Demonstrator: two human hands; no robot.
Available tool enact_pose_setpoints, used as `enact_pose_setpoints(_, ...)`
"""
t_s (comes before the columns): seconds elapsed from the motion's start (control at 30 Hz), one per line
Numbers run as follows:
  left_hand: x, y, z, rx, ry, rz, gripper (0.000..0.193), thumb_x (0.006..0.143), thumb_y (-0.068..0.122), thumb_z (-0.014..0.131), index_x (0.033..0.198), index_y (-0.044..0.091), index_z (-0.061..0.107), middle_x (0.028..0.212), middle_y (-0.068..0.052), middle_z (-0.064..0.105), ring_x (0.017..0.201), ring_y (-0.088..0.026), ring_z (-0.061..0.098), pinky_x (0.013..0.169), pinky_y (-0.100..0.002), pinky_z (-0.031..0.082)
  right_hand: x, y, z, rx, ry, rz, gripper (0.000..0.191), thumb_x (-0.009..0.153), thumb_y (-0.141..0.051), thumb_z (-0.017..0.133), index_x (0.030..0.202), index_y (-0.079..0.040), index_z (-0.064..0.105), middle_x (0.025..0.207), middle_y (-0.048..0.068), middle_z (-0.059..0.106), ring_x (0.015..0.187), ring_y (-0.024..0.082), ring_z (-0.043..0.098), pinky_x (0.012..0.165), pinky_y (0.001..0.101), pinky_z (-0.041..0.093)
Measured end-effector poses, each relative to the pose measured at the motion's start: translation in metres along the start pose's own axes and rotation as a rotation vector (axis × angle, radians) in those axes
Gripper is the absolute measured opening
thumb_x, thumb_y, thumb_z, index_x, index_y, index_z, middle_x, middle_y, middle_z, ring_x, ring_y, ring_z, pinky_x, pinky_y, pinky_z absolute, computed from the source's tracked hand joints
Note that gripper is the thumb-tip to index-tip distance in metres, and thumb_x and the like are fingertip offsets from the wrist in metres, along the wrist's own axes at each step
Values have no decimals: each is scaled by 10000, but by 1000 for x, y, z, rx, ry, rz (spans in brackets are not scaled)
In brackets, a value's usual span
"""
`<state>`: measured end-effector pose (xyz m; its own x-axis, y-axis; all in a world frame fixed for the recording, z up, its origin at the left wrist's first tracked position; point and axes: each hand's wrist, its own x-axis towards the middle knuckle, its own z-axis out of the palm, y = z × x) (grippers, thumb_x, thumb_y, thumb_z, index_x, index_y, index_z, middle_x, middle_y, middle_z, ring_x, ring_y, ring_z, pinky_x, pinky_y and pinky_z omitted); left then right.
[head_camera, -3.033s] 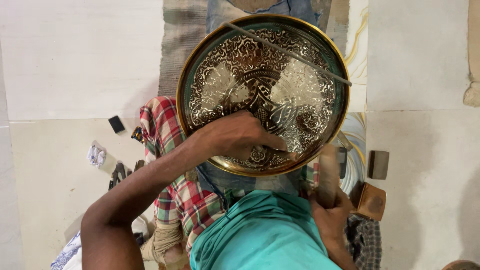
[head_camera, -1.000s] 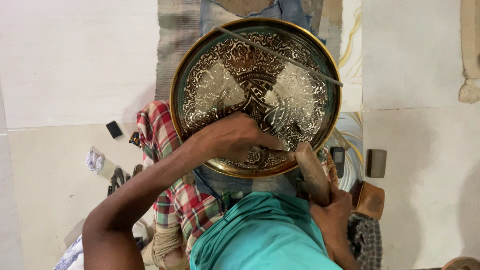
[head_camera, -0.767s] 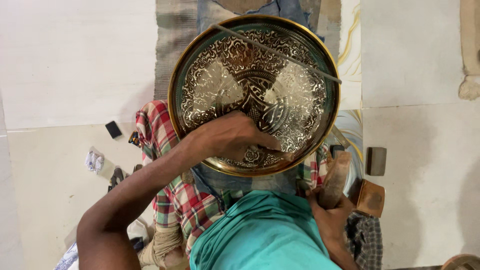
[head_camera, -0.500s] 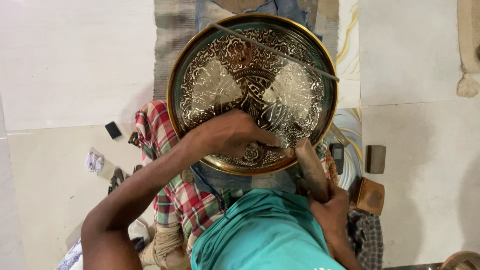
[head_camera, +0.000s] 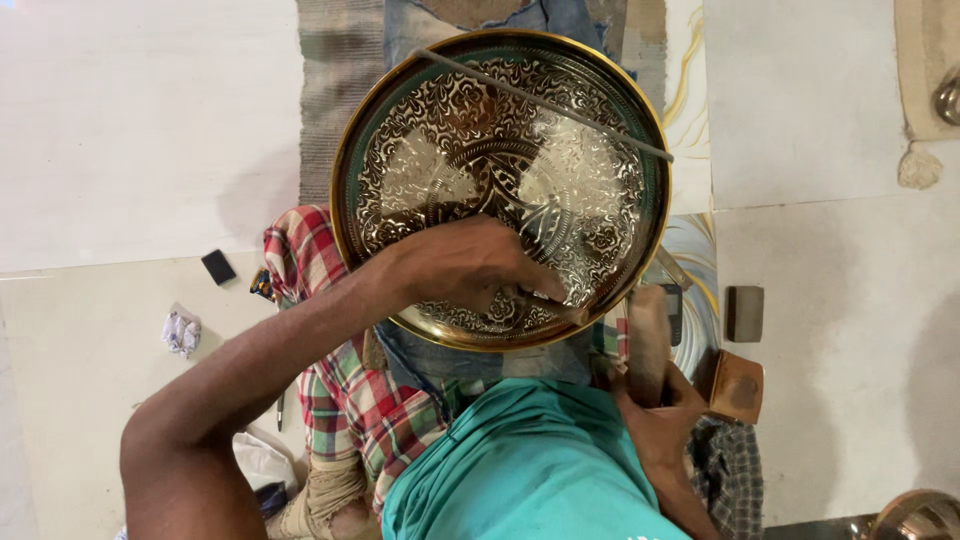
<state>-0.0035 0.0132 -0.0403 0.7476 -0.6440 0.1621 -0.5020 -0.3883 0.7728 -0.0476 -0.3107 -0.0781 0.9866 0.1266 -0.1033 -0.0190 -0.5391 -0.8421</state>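
Left hand (head_camera: 465, 265) pinches a chisel (head_camera: 548, 300) against the engraved tray (head_camera: 390, 120); right hand (head_camera: 655, 415) grips a wooden mallet (head_camera: 648, 340)

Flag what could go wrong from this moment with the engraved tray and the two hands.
The right hand holds a wooden mallet close beside the left hand, which pins a thin tool against the engraved brass tray; a stray blow could hit the fingers. The tray rests on the lap, so it might shift and mar the pattern.

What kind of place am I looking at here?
Probably a metal engraver's floor workshop: a large engraved brass tray lies on cloth, the left hand rests on it, and the right hand grips a wooden mallet.
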Motion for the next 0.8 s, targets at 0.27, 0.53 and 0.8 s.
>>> enact_pose_setpoints(0.27, 3, 0, 7, 76, -43, -56, 813, 659, -149, 611, 1356, 267, 665, 705, -86, 700, 564, -246, 621, 488, -416, 475, 11, -2, 0, -130, 125, -33, 216, 749, -67, 793, 908, 33, 687, 807, 103, 661, 736, 177, 634, 677, 305, 513)
enact_pose_setpoints(0.53, 2, 1, 5, 107, -29, -32, 839, 613, -128, 644, 1335, 298, 690, 680, -99, 686, 549, -254, 587, 508, -437, 452, 14, -9, -3, 11, 73, -107, 115, 812, -97, 779, 839, -21, 697, 743, 88, 678, 637, 185, 642, 620, 326, 515)
enact_pose_setpoints(0.8, 2, 4, 1, 100, -55, -64, 807, 638, -123, 639, 1325, 298, 688, 676, -92, 682, 563, -256, 619, 499, -435, 453, 13, -13, 8, 231, 112, 39, 276, 843, -174, 832, 937, -4, 635, 767, 90, 631, 633, 191, 598, 606, 332, 491)
